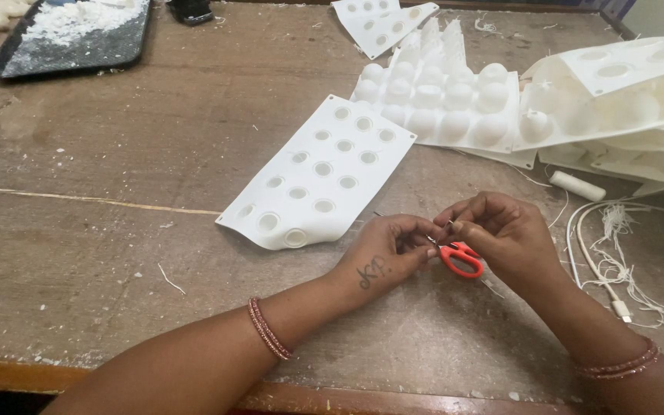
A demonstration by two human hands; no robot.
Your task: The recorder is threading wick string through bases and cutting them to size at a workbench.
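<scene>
My left hand (390, 253) and my right hand (497, 230) meet low over the brown wooden table (117, 230), fingertips together. Small scissors with red handles (461, 258) sit between the two hands, gripped by my right hand. My left fingers pinch something thin beside the blades; it is too small to make out. Just beyond my left hand lies a white silicone mould sheet (320, 173) with rows of round holes.
More white moulds with domed cavities (443, 96) are piled at the back right. A white cord and loose white threads (616, 246) lie right of my hands. A black tray of white crumbs (74, 34) sits far left. The table's front edge is near my forearms.
</scene>
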